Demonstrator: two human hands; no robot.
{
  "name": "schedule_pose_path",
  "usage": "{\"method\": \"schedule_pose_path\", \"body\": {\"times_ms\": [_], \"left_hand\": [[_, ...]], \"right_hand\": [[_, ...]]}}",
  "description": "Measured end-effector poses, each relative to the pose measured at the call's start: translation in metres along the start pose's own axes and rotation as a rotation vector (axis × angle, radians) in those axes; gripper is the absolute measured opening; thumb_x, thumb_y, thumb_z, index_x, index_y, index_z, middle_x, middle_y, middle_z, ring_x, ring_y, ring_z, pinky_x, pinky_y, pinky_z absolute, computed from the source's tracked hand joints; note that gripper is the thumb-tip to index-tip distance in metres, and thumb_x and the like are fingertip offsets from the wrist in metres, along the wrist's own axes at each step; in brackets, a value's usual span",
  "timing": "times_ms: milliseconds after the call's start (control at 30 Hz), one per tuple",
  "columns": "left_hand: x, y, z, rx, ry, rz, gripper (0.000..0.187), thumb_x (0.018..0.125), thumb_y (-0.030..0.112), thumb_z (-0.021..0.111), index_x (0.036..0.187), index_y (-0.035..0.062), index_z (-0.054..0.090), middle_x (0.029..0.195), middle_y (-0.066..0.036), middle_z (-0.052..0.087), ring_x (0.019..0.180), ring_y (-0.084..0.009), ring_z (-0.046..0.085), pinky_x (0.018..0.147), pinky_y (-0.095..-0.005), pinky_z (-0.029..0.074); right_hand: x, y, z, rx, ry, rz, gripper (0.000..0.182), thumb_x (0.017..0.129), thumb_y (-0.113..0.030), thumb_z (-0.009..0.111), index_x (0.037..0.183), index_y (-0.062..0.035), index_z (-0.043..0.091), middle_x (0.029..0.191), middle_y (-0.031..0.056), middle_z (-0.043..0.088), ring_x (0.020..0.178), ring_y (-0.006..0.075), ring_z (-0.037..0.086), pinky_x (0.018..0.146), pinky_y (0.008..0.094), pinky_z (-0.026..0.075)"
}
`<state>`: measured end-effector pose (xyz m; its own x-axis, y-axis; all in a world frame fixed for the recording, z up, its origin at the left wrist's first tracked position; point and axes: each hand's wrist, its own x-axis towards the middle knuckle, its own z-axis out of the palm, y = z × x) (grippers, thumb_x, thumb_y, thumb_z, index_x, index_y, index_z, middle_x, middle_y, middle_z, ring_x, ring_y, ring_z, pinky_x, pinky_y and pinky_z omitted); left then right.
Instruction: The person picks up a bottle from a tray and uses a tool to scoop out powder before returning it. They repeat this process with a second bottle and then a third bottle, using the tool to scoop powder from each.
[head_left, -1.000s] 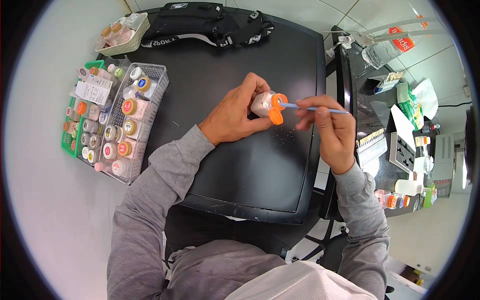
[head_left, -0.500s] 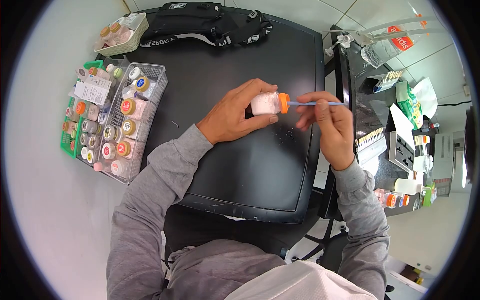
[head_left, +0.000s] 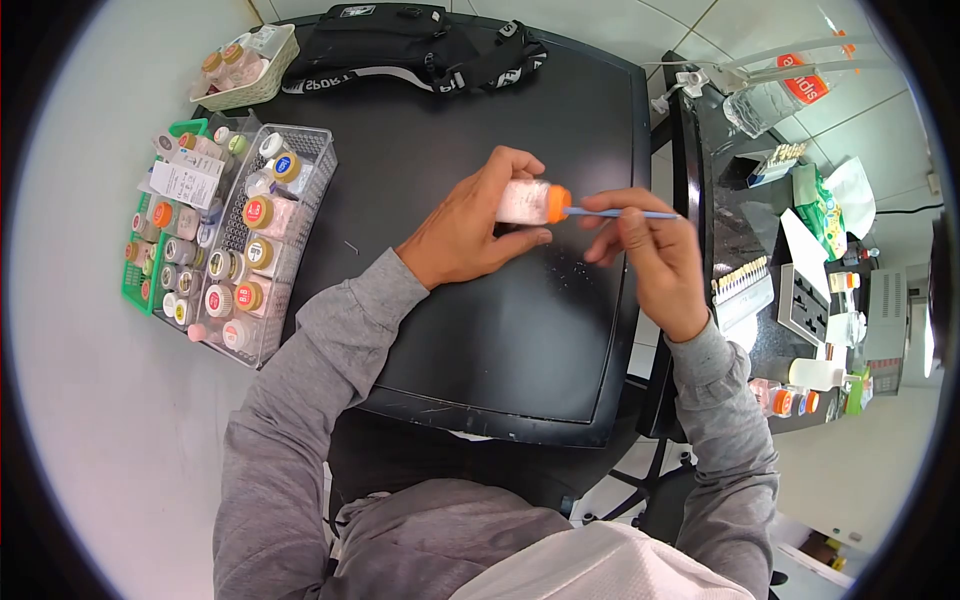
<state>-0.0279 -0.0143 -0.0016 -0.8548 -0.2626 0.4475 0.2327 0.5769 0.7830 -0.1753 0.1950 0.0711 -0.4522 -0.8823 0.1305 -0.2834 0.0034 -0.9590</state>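
Observation:
Over the black table my left hand (head_left: pixel 468 222) is closed around a clear jar (head_left: pixel 524 202) of pale pink powder. The jar lies on its side, its orange cap (head_left: pixel 558 204) turned toward my right hand. My right hand (head_left: pixel 655 250) pinches a thin blue stick (head_left: pixel 625 213) between thumb and fingers. The stick's left tip meets the middle of the orange cap. Small white crumbs (head_left: pixel 572 268) are scattered on the table below the cap.
Left on the black table (head_left: pixel 470 340), a clear basket (head_left: pixel 318 165) and a green basket (head_left: pixel 133 285) hold several small jars. A cream basket (head_left: pixel 285 60) and a black bag (head_left: pixel 370 50) lie at the back. A dark counter (head_left: pixel 740 170) on the right carries a water bottle (head_left: pixel 770 105) and tissues (head_left: pixel 822 210).
My left hand has shifted the jar slightly left and turned it a little. The blue stick has moved left with it, its tip staying at the cap.

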Motion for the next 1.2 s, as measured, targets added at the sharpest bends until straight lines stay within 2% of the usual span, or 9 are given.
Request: {"method": "schedule_pose_path", "body": {"times_ms": [100,200,333,433,533,633,700,1000,1200], "left_hand": [[0.001,0.006,-0.003,-0.078,-0.041,-0.187,0.066,0.088,0.016,0.095,0.133,0.0049,0.048,0.122,-0.014,0.07,0.105,-0.0253,0.075,0.082,-0.0366,0.061],[-0.001,0.0,0.0,-0.055,-0.016,-0.115,0.065,0.088,0.016,0.095,0.129,0.0059,0.046,0.117,-0.012,0.071,0.095,-0.0226,0.075,0.074,-0.0343,0.06],[-0.001,0.002,-0.002,-0.085,0.0,-0.126,0.065,0.088,0.016,0.095,0.133,0.0052,0.049,0.116,-0.011,0.07,0.092,-0.0194,0.072,0.073,-0.0323,0.057],[0.001,0.005,-0.001,-0.072,0.021,-0.082,0.063,0.09,0.017,0.094,0.136,0.0044,0.053,0.115,-0.01,0.07,0.091,-0.0167,0.07,0.073,-0.0314,0.056],[0.0,0.01,-0.004,-0.081,-0.007,-0.112,0.06,0.092,0.018,0.092,0.139,0.0033,0.058,0.115,-0.009,0.07,0.089,-0.0159,0.068,0.073,-0.0317,0.055],[0.001,0.008,-0.002,-0.066,-0.008,-0.06,0.059,0.094,0.02,0.09,0.142,0.0023,0.061,0.115,-0.009,0.07,0.088,-0.0165,0.067,0.072,-0.0317,0.054],[0.001,0.009,-0.002,-0.088,-0.019,-0.052,0.06,0.095,0.021,0.089,0.144,0.002,0.062,0.116,-0.009,0.069,0.088,-0.0175,0.067,0.072,-0.0314,0.054],[0.001,0.004,-0.003,-0.03,-0.007,-0.008,0.057,0.095,0.022,0.088,0.141,0.0014,0.062,0.12,-0.014,0.067,0.105,-0.0302,0.068,0.094,-0.0402,0.053],[0.0,0.003,-0.003,-0.022,-0.041,-0.055,0.063,0.095,0.025,0.089,0.144,0.0019,0.054,0.124,-0.015,0.067,0.112,-0.0283,0.069,0.097,-0.04,0.054]], "right_hand": [[-0.001,0.001,-0.001,0.001,0.011,-0.09,0.04,0.121,-0.025,0.05,0.123,0.0064,0.076,0.115,0.0136,0.078,0.085,0.0129,0.073,0.076,0.0269,0.059],[-0.001,0.0,0.001,-0.028,-0.014,-0.075,0.04,0.121,-0.025,0.051,0.124,0.006,0.075,0.113,0.0133,0.078,0.084,0.0122,0.072,0.076,0.0265,0.058],[-0.002,0.003,-0.002,-0.002,0.048,-0.178,0.039,0.121,-0.026,0.051,0.126,0.005,0.075,0.111,0.0132,0.078,0.083,0.0112,0.071,0.075,0.0261,0.058],[-0.002,-0.003,0.001,-0.034,0.001,-0.005,0.039,0.121,-0.026,0.052,0.126,0.0053,0.074,0.111,0.0129,0.078,0.082,0.0114,0.071,0.075,0.0261,0.057],[-0.001,0.005,-0.002,-0.026,0.072,-0.21,0.038,0.12,-0.026,0.053,0.127,0.0041,0.074,0.11,0.0122,0.078,0.081,0.0101,0.07,0.074,0.0252,0.057],[-0.002,-0.001,0.001,-0.025,0.05,-0.058,0.037,0.121,-0.025,0.052,0.126,0.0048,0.074,0.111,0.0118,0.078,0.081,0.0097,0.07,0.074,0.025,0.057],[-0.002,0.003,-0.001,-0.022,0.071,-0.128,0.037,0.121,-0.024,0.052,0.127,0.0043,0.075,0.111,0.0114,0.078,0.081,0.0091,0.069,0.074,0.0245,0.056],[-0.003,0.001,0.0,-0.035,0.058,-0.094,0.035,0.121,-0.022,0.051,0.128,0.0025,0.074,0.111,0.0108,0.078,0.082,0.0078,0.068,0.075,0.0228,0.056],[-0.004,0.0,0.001,-0.005,0.053,-0.085,0.035,0.121,-0.023,0.051,0.129,0.0023,0.074,0.11,0.0098,0.078,0.082,0.0073,0.068,0.076,0.0235,0.056]]}}
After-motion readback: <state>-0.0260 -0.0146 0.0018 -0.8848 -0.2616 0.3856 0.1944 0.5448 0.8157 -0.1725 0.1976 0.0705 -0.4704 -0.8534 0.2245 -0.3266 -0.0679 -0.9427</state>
